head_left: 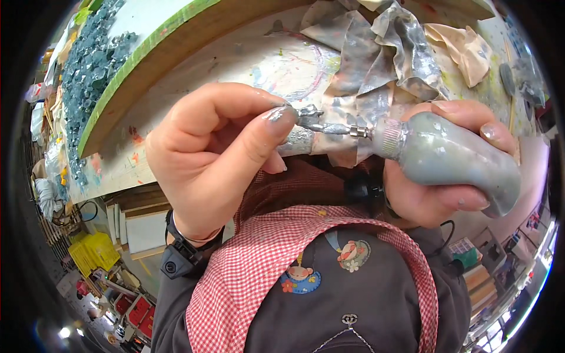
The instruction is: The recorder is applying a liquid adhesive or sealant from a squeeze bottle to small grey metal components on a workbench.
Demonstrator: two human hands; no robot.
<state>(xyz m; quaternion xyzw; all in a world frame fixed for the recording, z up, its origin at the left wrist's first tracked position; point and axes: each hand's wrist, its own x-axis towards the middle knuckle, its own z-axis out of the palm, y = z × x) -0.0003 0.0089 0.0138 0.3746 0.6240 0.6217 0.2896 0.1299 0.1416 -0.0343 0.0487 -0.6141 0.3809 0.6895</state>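
Note:
My left hand (218,141) is closed, thumb and forefinger pinching a small grey-coated figure piece (309,113), its exact kind too small to tell. My right hand (412,194) wraps round a translucent squeeze bottle (456,150) smeared with grey paint. The bottle lies nearly level, its ribbed collar (388,139) and thin metal nozzle (359,131) pointing left at the small piece. Grey paint coats the nozzle's tip, which is close against the piece; whether they touch I cannot tell. My left thumb and fingertips carry grey paint.
Paint-stained cloths (382,59) lie crumpled on the spattered table (235,65) beyond my hands. A curved green-edged wooden board (123,88) separates off a heap of small blue-grey pieces (94,70) at the left. Below the table's left side stands a yellow basket (94,253).

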